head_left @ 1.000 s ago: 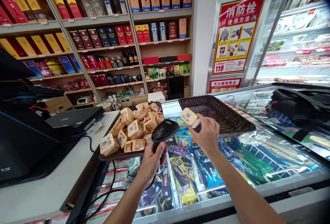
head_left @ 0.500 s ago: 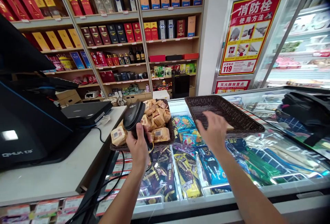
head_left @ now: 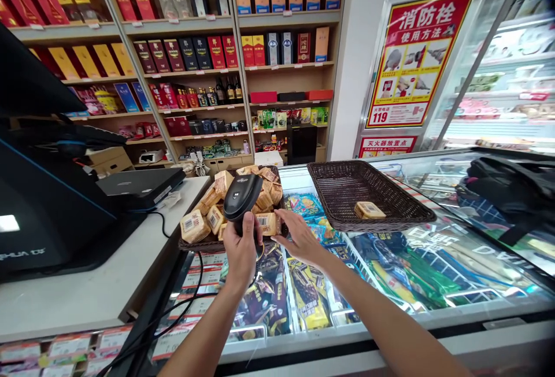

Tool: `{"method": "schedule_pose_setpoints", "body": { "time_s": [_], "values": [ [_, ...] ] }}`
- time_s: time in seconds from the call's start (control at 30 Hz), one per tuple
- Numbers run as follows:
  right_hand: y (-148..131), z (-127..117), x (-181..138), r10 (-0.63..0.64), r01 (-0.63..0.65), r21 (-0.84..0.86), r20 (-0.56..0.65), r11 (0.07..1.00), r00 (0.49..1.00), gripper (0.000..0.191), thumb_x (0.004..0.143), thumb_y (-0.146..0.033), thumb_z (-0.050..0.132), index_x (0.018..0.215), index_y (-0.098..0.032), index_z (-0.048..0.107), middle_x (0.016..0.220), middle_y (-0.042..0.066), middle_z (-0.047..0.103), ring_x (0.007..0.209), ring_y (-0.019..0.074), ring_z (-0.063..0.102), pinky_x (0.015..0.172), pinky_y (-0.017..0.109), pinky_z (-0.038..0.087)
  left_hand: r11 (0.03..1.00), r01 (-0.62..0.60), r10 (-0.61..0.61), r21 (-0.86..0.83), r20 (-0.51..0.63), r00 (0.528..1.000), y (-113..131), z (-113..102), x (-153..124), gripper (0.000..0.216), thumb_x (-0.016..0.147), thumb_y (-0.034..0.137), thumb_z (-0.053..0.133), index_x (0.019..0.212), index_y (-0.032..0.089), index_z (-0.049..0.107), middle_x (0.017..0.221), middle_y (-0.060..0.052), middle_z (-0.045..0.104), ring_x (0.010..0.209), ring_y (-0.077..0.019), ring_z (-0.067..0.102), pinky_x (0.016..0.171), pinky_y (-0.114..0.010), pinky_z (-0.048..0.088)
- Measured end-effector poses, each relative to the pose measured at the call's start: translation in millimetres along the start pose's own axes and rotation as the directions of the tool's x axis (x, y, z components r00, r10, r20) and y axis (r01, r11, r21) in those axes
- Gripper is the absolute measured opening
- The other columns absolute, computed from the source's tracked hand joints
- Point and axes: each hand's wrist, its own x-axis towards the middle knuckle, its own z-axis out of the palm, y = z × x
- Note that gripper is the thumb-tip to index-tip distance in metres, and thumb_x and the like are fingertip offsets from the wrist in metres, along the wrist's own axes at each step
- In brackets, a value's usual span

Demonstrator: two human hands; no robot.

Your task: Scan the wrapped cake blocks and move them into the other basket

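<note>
My left hand (head_left: pixel 241 252) is wrapped round the handle of a black barcode scanner (head_left: pixel 243 193), held over a dark wicker basket (head_left: pixel 200 246). Wrapped bread pieces with barcode labels fill this basket; the scanner hides some of them. At its front right corner, my right hand (head_left: pixel 299 238) has thumb and fingers on the end of one wrapped bread piece (head_left: pixel 267 224). To the right, a second wicker basket (head_left: pixel 333 183) holds a single wrapped bread piece (head_left: pixel 369 210).
Both baskets rest on a glass-topped freezer (head_left: pixel 433 273) with packaged ice creams inside. A checkout terminal (head_left: pixel 56 203) stands on the white counter (head_left: pixel 87 296) at left. The scanner's black cable (head_left: pixel 191 302) hangs down in front. A black bag (head_left: pixel 511 186) lies far right.
My right hand has moved left from the right basket to the bread in the left basket. A wrapped bread piece now shows in the right basket. The scanner has shifted slightly right.
</note>
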Motion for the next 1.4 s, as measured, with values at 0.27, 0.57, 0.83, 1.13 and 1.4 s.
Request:
{"method": "schedule_pose_setpoints", "body": {
  "time_s": [0.27, 0.57, 0.83, 1.13, 1.4],
  "values": [
    [3, -6, 5, 0.105, -0.103, 0.216, 0.0, 0.971, 0.994, 0.05, 0.101, -0.05, 0.044, 0.142, -0.023, 0.049, 0.142, 0.013, 0.054, 0.135, 0.0265, 0.049, 0.113, 0.047, 0.041, 1.0, 0.009, -0.009, -0.012, 0.013, 1.0, -5, 1, 4, 0.047, 0.085, 0.063, 0.064, 0.074, 0.018, 0.055, 0.053, 0.005, 0.051, 0.043, -0.0057, 0.043, 0.042, -0.016, 0.035],
    [-8, -13, 30, 0.14, -0.162, 0.2, 0.119, 0.966, 0.983, 0.062, 0.082, -0.041, 0.074, 0.137, -0.021, 0.051, 0.139, 0.013, 0.056, 0.131, 0.0308, 0.05, 0.111, 0.052, 0.04, 0.995, 0.059, -0.062, -0.075, -0.04, 0.997, -4, 3, 6, 0.046, 0.082, 0.063, 0.068, 0.083, 0.019, 0.055, 0.061, 0.006, 0.052, 0.043, -0.0044, 0.043, 0.041, -0.016, 0.035],
    [5, -56, 20, -0.029, 0.06, 0.092, -0.315, 0.994, 0.949, 0.051, 0.085, -0.033, 0.067, 0.131, -0.021, 0.047, 0.123, 0.014, 0.059, 0.116, 0.0288, 0.056, 0.097, 0.047, 0.05, 0.99, 0.109, -0.107, -0.094, 0.019, 0.994, -7, 1, 6, 0.047, 0.082, 0.064, 0.067, 0.083, 0.019, 0.056, 0.064, 0.004, 0.056, 0.043, -0.0052, 0.043, 0.038, -0.017, 0.034],
    [27, -75, 24, -0.064, 0.0, -0.108, -0.587, 0.994, 0.807, 0.048, 0.088, -0.023, 0.06, 0.133, -0.021, 0.043, 0.125, 0.015, 0.055, 0.12, 0.03, 0.053, 0.099, 0.05, 0.049, 0.944, 0.315, -0.275, -0.101, 0.293, 0.916, -16, -2, 0, 0.057, 0.077, 0.071, 0.066, 0.094, 0.017, 0.058, 0.072, 0.001, 0.058, 0.043, -0.0065, 0.046, 0.039, -0.019, 0.033],
    [25, -72, 22, -0.078, 0.021, -0.107, -0.563, 0.994, 0.823, 0.047, 0.089, -0.028, 0.059, 0.133, -0.02, 0.043, 0.127, 0.016, 0.055, 0.121, 0.0287, 0.053, 0.098, 0.045, 0.05, 0.933, 0.357, -0.311, -0.044, 0.402, 0.861, -26, -4, -1, 0.06, 0.072, 0.073, 0.071, 0.091, 0.017, 0.059, 0.072, 0.0, 0.06, 0.041, -0.0056, 0.044, 0.038, -0.019, 0.031]
  ]
}}
